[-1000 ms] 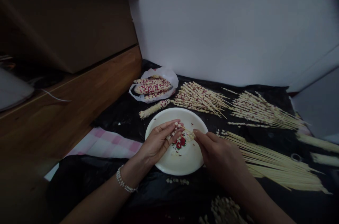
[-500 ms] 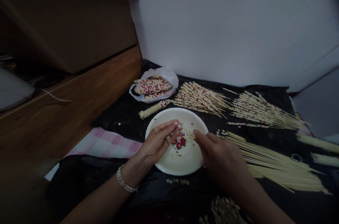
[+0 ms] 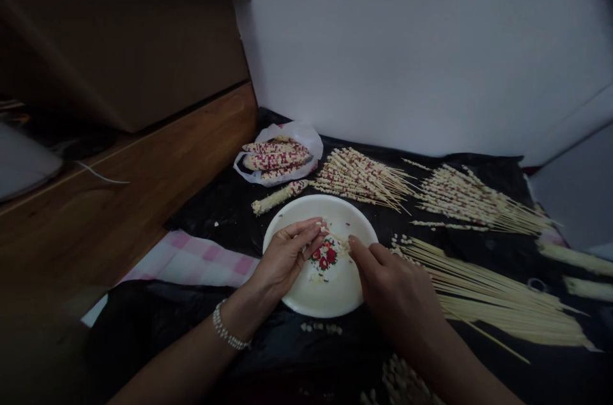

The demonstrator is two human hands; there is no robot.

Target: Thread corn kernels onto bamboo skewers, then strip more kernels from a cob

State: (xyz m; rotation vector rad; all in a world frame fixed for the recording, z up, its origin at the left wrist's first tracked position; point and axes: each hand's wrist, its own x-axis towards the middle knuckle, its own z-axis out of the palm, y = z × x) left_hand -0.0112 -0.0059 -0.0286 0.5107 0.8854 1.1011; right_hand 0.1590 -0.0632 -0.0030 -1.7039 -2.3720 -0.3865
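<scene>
Over a white bowl [image 3: 320, 304] with a red flower print, both my hands are closed. My right hand [image 3: 395, 277] grips a thin wooden skewer [image 3: 337, 237] that slants up and left. My left hand [image 3: 286, 259], with a beaded bracelet at its wrist, pinches a pale corn kernel [image 3: 322, 226] at the skewer's far tip. How far the kernel is threaded is too small to tell. Loose kernels [image 3: 317, 278] lie on the bowl's bottom. Beside my right hand, bare skewers [image 3: 498, 290] are spread in a fan.
Behind the bowl lie a partly stripped corn cob [image 3: 278, 198], a plastic bag [image 3: 309, 135] of speckled cobs, and two piles of kernel-threaded skewers [image 3: 361, 176] [image 3: 472, 200]. Stripped cobs [image 3: 582, 258] are at the right. A wooden board [image 3: 191, 156] and cardboard box [image 3: 158, 47] flank the left.
My right hand has shifted slightly left and down at the bowl's right side, still gripping the skewer. The left hand has hardly moved. One bare skewer at the fan's near edge lies slightly lower.
</scene>
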